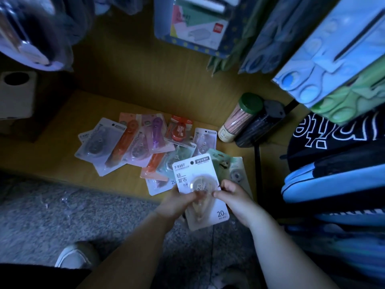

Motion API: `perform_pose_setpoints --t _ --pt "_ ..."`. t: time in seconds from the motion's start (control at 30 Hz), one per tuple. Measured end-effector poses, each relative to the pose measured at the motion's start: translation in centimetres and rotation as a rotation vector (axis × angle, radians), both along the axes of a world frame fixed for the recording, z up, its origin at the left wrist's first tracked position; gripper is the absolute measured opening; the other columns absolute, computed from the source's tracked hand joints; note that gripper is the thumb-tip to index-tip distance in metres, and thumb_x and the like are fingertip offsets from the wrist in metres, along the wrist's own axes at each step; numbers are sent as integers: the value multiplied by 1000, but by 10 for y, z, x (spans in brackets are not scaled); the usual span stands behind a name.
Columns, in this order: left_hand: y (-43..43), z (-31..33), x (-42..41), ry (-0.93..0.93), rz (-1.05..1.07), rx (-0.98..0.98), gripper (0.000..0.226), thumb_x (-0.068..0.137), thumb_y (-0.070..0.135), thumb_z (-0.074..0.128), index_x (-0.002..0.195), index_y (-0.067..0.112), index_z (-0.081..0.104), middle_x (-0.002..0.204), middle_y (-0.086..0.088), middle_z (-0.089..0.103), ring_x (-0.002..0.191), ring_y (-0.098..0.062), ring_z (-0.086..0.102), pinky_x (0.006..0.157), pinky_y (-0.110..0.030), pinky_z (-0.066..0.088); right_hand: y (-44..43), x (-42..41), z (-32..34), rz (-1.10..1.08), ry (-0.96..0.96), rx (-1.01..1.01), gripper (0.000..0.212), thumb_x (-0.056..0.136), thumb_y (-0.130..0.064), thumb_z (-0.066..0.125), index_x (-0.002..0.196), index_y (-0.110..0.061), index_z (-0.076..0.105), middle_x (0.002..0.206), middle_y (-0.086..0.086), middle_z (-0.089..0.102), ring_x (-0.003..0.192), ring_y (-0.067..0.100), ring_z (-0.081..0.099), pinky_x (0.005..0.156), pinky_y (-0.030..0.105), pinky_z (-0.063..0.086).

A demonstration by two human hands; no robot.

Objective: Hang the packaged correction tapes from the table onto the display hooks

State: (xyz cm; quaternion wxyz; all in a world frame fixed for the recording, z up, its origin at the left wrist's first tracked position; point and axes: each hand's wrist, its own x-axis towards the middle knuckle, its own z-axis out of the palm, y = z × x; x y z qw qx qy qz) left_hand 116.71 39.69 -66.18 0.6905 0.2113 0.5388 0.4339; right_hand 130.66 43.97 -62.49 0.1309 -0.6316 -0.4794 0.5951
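Evidently, a white-carded correction tape pack [194,176] is held in the lower centre of the frame, above the near edge of the counter [62,151]. It is gripped from both sides. The left hand [179,202] is curled round its lower left side and partly over the clear blister [201,184], and the right hand [235,200] pinches its right edge.

The pack is judged to be light and thin. The card is stiff but could be bent or creased if squeezed, and the smooth plastic blister could slip. It is best taken by the card edges, low down, so that the hang hole [191,163] at the top is left free for a hook.

A second, beige card seems to be held behind it, though this cannot be settled. The other packs [143,147] are spread overlapping on the counter at mid-frame, just beyond the hands.

The display hooks themselves are hard to make out. Only hanging goods [193,24] are seen along the top and right, cut off by the frame, and the upper left is blurred in the dim light.
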Motion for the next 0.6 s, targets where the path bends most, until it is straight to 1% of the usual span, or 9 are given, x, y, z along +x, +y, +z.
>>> perform_pose_setpoints --t 0.07,0.13,0.2,0.27,0.33,0.4,0.47,0.5,0.6 --pt "1 9 -1 12 14 36 31 73 8 72 101 12 59 95 -4 67 82 -16 61 68 -23 49 0 -2 11 -51 -14 54 30 87 -6 53 60 -17 46 63 6 47 66 17 44 57 27 29" --pt "1 19 -2 10 19 85 22 79 5 67 96 15 58 92 -2 66 78 -12 61 63 -20 50 1 -6 26 -123 -2 97 24 88 -18 54 66 -11 53 66 17 54 67 19 50 59 26 33" --pt "0 30 -3 -1 26 144 26 68 11 71 89 19 59 84 4 68 73 -9 63 58 -17 51 0 -12 40 -162 -6 178 27 88 -26 55 79 -1 58 81 29 57 69 20 52 61 26 35" --pt "-1 46 -3 -10 22 199 29 60 16 65 88 18 61 75 9 72 67 -6 67 57 -16 52 -5 -16 54 -173 -10 285 27 86 -26 58 77 -1 59 71 19 54 66 18 47 58 26 32" --pt "-5 62 -5 8 4 265 32 58 17 66 89 18 62 73 9 73 69 -6 67 60 -17 53 -12 -17 70 -194 9 340 27 84 -27 60 62 -13 53 60 2 49 59 15 42 53 25 29" --pt "-11 83 -6 21 -18 330 35 57 21 67 91 18 61 73 9 72 69 -7 67 56 -18 52 -22 -15 87 -200 32 399 29 85 -26 59 59 -19 48 58 -2 46 55 12 40 48 20 30" --pt "-21 103 -5 7 -37 389 29 61 20 62 90 20 60 68 13 72 63 -1 67 48 -15 50 -33 -14 105 -163 28 498 29 88 -22 55 61 -21 46 58 -3 44 54 8 38 42 11 27" --pt "-28 114 -4 -4 -41 411 28 62 20 61 90 20 59 68 14 72 63 0 67 48 -14 49 -39 -14 114 -142 29 547 29 89 -21 54 62 -21 46 59 -4 43 53 6 38 41 10 27" --pt "-50 138 0 -17 -25 473 41 55 28 68 95 20 61 80 9 73 76 -7 68 64 -20 53 -59 -12 141 -107 54 678 31 89 -16 53 60 -22 45 56 -6 43 47 -2 41 45 11 30"
